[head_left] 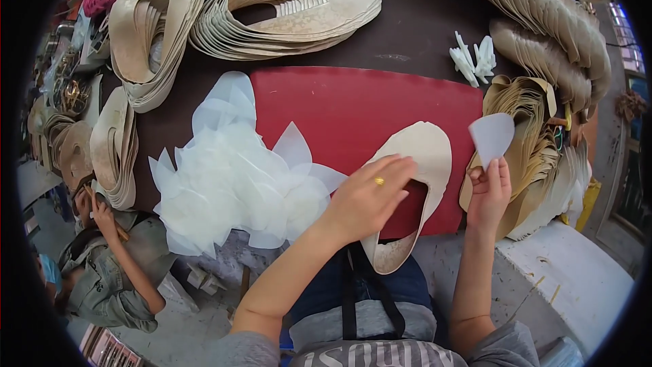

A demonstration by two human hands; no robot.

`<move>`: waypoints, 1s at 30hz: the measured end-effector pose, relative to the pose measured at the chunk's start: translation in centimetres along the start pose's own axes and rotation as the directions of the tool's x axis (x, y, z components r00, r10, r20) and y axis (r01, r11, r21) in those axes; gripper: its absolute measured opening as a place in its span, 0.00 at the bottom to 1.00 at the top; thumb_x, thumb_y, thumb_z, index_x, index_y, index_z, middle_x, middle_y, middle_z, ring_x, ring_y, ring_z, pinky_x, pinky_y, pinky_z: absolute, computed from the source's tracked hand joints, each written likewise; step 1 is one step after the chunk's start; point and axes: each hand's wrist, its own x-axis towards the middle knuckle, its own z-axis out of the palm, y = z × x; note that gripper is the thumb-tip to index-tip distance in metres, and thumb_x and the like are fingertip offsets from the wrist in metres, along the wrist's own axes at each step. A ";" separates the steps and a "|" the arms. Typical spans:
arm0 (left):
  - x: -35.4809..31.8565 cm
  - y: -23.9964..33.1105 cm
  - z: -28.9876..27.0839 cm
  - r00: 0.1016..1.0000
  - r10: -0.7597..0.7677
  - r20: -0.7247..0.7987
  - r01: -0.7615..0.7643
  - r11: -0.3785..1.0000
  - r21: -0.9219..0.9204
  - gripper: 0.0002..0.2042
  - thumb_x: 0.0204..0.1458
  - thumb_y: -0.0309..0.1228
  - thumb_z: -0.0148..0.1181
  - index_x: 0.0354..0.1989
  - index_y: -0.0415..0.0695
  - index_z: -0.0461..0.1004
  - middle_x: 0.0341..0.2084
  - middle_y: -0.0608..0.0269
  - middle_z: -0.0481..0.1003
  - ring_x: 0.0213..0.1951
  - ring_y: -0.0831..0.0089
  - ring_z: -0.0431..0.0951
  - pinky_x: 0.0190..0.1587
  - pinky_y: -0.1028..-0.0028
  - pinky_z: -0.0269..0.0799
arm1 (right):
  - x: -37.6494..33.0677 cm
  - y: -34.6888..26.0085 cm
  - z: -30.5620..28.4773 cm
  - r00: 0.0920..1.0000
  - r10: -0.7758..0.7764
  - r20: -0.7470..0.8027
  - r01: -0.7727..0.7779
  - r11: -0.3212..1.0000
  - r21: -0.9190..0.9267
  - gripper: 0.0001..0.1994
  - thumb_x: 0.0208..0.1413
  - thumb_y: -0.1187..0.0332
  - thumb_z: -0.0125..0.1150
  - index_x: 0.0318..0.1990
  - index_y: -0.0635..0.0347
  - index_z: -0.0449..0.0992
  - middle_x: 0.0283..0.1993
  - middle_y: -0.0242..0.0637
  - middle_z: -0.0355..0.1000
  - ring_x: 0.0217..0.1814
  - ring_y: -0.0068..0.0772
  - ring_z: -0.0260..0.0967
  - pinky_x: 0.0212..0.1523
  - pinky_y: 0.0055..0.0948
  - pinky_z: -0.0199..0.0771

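Observation:
A beige shoe upper with a long foot opening lies on a red mat, its lower end hanging past the mat's near edge. My left hand, with a gold ring, is flat over the upper's left side, fingers stretched out and nothing seen in them. To the right, my right hand pinches a rounded, translucent white toe-shaped piece between thumb and fingers, holding it up beside the upper. A loose heap of similar white translucent pieces covers the mat's left side.
Stacks of beige uppers stand at the back, one stack in the middle and another left of it. More tan stacks line the right. White clip-like pieces lie behind the mat. A co-worker sits at the left.

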 end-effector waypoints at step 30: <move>-7.2 1.0 0.0 0.724 -0.687 -0.060 0.641 0.702 -0.310 0.14 0.57 0.34 0.55 0.47 0.39 0.72 0.37 0.52 0.77 0.36 0.62 0.77 0.37 0.70 0.69 | -6.6 6.1 2.0 0.954 0.277 0.113 -0.202 0.874 -0.441 0.12 0.63 0.69 0.50 0.48 0.68 0.72 0.34 0.36 0.73 0.32 0.23 0.69 0.37 0.19 0.72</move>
